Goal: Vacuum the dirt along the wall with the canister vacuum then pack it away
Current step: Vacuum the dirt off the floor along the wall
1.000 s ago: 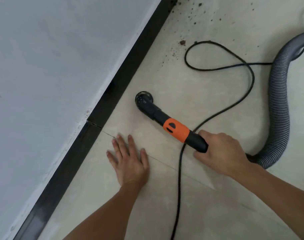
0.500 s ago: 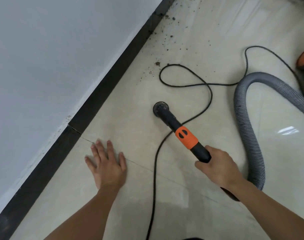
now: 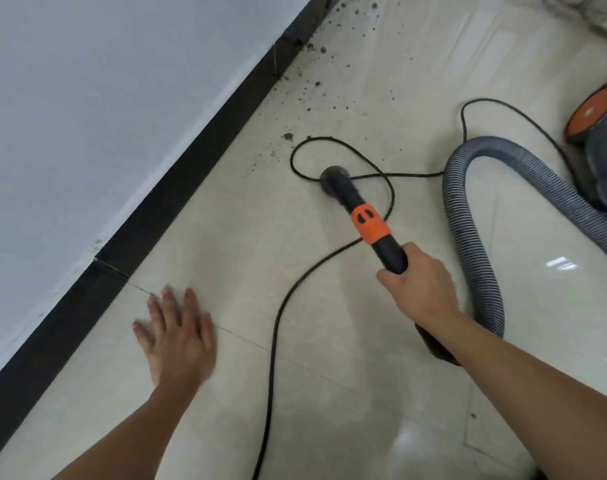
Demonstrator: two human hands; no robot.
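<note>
I record smooth, glossy floor tiles (image 3: 347,410), a ribbed grey plastic hose (image 3: 466,237), a matt black-and-orange plastic nozzle (image 3: 370,225) and a matt wall (image 3: 87,98).

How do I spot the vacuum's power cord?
Start at the black skirting board under the white wall, then look right across the pale floor. The cord snakes up it and loops at the nozzle; it is thin, smooth, black, unlike the thick ribbed grey hose.
</note>
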